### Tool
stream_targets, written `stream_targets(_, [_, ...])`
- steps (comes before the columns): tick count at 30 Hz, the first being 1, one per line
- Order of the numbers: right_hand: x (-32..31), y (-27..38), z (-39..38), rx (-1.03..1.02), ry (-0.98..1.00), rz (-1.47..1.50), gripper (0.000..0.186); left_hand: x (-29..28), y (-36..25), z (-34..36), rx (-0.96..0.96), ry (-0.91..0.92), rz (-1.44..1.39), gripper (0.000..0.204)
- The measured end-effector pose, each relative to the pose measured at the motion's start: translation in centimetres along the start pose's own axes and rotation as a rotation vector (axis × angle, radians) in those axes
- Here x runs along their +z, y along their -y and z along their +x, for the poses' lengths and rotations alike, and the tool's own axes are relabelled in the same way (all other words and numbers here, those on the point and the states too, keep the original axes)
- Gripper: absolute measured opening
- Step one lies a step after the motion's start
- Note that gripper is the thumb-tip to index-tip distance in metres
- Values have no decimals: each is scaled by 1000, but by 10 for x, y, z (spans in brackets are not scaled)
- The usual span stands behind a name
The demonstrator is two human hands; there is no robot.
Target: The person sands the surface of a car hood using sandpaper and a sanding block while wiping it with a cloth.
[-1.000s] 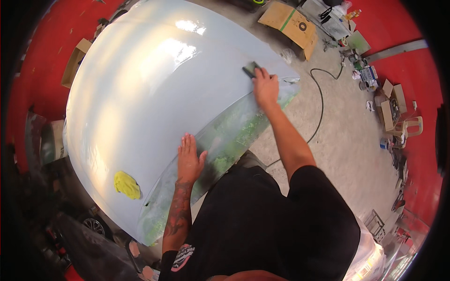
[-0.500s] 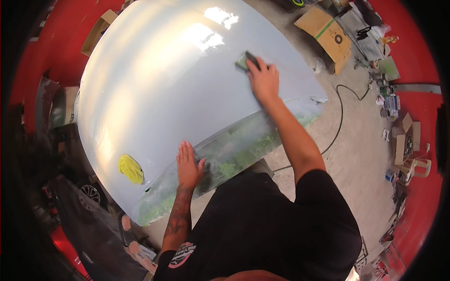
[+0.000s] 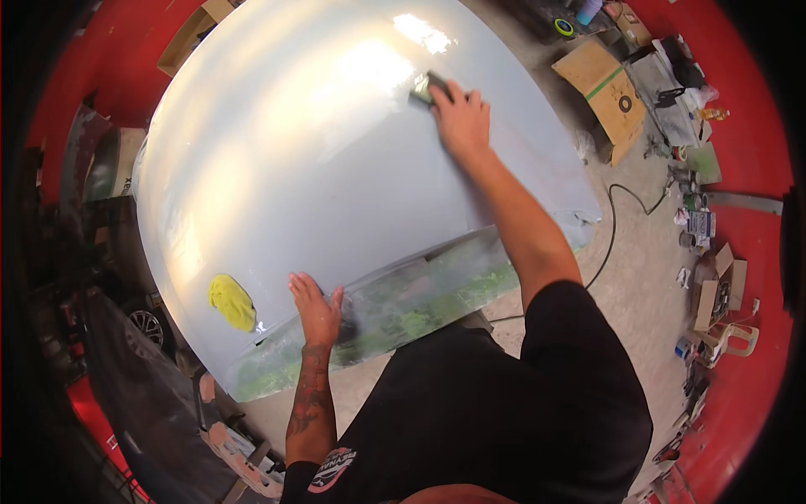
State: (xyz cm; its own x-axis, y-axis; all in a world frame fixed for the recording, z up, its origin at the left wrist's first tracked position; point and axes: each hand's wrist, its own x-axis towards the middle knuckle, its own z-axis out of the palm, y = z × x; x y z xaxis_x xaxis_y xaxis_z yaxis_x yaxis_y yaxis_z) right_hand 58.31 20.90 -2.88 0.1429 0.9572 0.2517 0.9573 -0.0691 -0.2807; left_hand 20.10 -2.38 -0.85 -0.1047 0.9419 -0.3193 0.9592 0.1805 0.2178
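A large curved car hood (image 3: 327,202), grey-white and glossy, spreads out in front of me, its near edge banded with patchy green. My right hand (image 3: 463,122) grips a dark sanding block (image 3: 430,89) with a greenish face and holds it against the upper right of the panel. Flat near the front edge rests my left hand (image 3: 316,309), fingers stretched out and thumb apart, holding nothing. To the left of that hand a crumpled yellow-green cloth (image 3: 232,302) lies on the hood.
A flattened cardboard piece (image 3: 600,92) lies on the floor at the upper right. A dark hose (image 3: 614,227) curves across the concrete. Open boxes (image 3: 720,290), cans and clutter line the red wall at right. Dark car parts (image 3: 151,395) stand at lower left.
My right hand has moved the sanding block a little up and left over the hood. The view has shifted slightly; my left hand still lies near the front edge.
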Motion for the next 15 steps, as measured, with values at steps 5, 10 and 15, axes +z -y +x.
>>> stream_targets(5, [-39, 71, -170, -401, 260, 181, 35, 4, -71, -3, 347, 133, 75, 85])
stream_targets(10, [-15, 24, -78, -342, 71, 176, 36, 11, -120, 0, 573, 153, 62, 84])
stream_targets(15, [9, -2, 21, -65, -142, 62, 36, 5, -119, 21, 546, 150, 110, 83])
